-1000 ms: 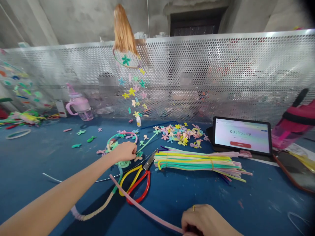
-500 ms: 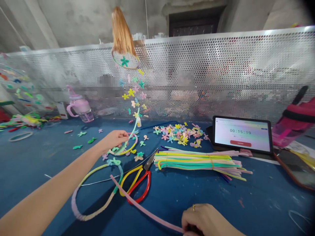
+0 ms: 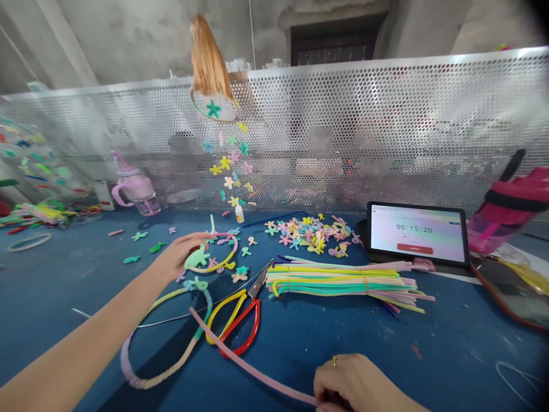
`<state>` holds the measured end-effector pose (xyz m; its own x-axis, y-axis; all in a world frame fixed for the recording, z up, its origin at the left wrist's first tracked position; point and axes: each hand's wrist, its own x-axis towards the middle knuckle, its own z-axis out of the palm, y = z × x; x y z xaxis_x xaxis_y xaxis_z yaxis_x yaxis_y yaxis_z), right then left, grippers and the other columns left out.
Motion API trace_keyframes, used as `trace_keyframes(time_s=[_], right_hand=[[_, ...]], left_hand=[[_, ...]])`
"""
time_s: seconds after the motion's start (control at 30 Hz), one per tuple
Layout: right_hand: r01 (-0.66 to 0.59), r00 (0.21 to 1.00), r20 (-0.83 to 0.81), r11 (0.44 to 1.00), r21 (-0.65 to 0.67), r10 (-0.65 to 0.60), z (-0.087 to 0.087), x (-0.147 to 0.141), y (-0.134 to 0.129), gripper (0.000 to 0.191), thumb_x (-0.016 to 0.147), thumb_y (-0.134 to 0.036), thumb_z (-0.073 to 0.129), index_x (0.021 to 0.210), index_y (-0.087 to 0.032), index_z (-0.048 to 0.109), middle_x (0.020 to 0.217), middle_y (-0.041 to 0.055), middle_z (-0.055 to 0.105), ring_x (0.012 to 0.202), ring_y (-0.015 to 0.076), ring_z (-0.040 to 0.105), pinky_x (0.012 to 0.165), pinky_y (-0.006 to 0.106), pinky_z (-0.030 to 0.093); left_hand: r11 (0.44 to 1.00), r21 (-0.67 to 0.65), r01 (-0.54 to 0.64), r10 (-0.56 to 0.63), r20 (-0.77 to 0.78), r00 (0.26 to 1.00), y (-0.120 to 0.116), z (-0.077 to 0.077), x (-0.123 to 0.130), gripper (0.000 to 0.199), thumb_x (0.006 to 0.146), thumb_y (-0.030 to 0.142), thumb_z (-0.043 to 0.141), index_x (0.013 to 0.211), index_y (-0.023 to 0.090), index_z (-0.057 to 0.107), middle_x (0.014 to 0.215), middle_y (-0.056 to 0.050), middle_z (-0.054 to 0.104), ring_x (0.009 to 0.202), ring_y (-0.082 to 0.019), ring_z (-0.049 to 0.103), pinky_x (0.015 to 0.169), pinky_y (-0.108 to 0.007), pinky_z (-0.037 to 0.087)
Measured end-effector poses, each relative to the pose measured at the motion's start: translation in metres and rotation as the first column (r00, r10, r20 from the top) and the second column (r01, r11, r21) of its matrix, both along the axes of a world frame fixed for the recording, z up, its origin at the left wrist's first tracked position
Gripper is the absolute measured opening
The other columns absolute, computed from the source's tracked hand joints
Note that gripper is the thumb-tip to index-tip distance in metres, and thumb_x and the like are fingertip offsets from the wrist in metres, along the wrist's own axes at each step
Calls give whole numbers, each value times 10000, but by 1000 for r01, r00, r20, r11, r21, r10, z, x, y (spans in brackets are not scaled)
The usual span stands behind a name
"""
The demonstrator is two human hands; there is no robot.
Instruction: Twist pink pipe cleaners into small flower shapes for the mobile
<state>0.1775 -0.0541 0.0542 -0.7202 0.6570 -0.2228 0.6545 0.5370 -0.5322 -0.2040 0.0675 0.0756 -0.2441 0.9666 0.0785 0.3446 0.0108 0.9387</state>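
Note:
My left hand (image 3: 187, 250), at the end of an outstretched arm, pinches a light green pipe cleaner piece (image 3: 197, 259). Its stem shows above the fingers and a wider, leaf-like part hangs below. Around it lies a small pastel ring (image 3: 235, 247) on the table. Low in the view, my right hand (image 3: 349, 377) is closed on one end of a pink pipe cleaner (image 3: 257, 373), whose far end reaches left over a larger pastel wrapped hoop (image 3: 169, 375). Scissors with yellow and red handles (image 3: 257, 326) lie beside that hoop, the pink strip crossing near the grips.
A banded bundle of pipe cleaners (image 3: 326, 283) lies right of the scissors. Behind it sit a pile of small pastel flowers (image 3: 315, 232) and a tablet showing a timer (image 3: 416, 232). A hanging flower mobile (image 3: 225, 163), a small bottle (image 3: 239, 214) and a lilac cup (image 3: 137, 191) stand near the perforated screen.
My left hand has moved slightly left and down with the light green piece, and its stem shows less above the fingers. My right hand keeps its hold on the pink pipe cleaner.

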Motion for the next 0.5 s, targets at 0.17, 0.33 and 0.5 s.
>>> trace_keyframes(time_s=[0.17,0.33,0.5], right_hand=[[14,1000,-8,1000,-6,-14,5,1,-4,104,833,-274,576,820,-203,651,819,8,686,761,146,624,661,175,417],[16,1000,-11,1000,14,-16,6,0,-3,118,837,-292,575,827,-210,659,821,7,689,760,145,628,660,174,419],[-3,1000,-2,1000,27,3,0,1,0,83,828,-246,582,824,-211,657,818,-3,697,753,138,634,654,169,416]], left_hand=[[998,36,47,-54,206,977,3,5,11,243,638,332,660,794,151,705,779,-43,697,663,-159,606,548,-215,470],[992,18,128,-128,308,943,15,14,30,315,649,198,691,955,122,680,879,-78,700,801,-187,643,700,-243,505],[983,-10,185,-164,419,893,59,14,54,356,679,12,625,1023,107,619,1093,-125,636,902,-211,639,764,-282,508]])
